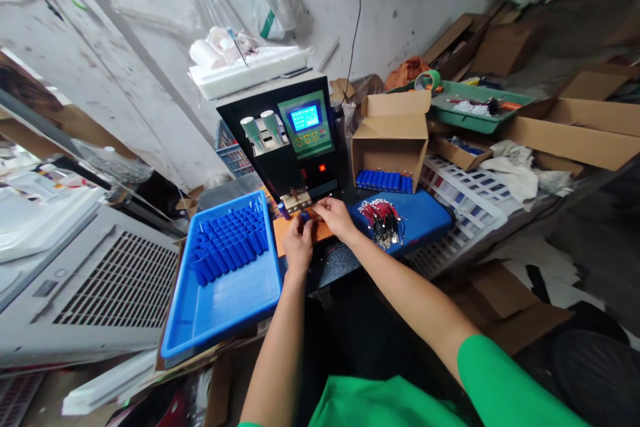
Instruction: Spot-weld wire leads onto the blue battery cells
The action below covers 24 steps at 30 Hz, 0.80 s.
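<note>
My left hand [299,240] and my right hand [334,215] meet on an orange pad [320,232] under the head of a black spot-welding machine [290,140]. Together they pinch a small blue cylindrical cell [305,215] just below the machine's metal electrodes [295,201]. Both hands have their fingers closed around it. A blue tray [220,307] with several rows of blue cells [227,243] lies to the left. A bundle of red-and-black wires [383,221] rests on a blue surface [425,217] to the right.
An open cardboard box [393,137] with a row of blue cells [384,180] stands behind the wires. White plastic crates [465,203], a green tray [475,107] and more cartons fill the right. A grey vented unit [85,280] sits at the left.
</note>
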{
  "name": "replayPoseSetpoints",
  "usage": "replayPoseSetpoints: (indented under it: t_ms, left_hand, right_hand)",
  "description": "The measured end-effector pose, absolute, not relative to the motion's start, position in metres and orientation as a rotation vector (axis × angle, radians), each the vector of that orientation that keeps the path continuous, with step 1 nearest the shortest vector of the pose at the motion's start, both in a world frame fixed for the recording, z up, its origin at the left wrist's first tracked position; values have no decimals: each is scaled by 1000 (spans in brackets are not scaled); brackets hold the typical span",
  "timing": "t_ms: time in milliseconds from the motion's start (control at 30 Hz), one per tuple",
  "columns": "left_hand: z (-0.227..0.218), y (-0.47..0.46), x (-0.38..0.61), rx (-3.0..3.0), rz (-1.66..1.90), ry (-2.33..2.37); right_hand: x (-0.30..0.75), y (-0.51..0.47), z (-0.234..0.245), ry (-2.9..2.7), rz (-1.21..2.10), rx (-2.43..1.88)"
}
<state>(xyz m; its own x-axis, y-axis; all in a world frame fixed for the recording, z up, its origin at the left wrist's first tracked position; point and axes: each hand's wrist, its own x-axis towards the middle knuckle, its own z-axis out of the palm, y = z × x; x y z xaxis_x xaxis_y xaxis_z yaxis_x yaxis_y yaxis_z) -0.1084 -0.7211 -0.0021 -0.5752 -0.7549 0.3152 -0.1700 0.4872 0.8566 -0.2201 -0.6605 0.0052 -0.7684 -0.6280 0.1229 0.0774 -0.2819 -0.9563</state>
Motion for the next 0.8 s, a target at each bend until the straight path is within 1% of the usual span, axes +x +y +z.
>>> replayPoseSetpoints:
  t_ms: [433,800]
  left_hand:
    - [-2,-720,-108,795,-1026,-2037]
    - [-6,-722,-109,730,-1055,-2003]
  right_hand:
    - [-219,-673,-1,1757,-1934,-817]
    - [-220,-670,5,1669,-1969,-857]
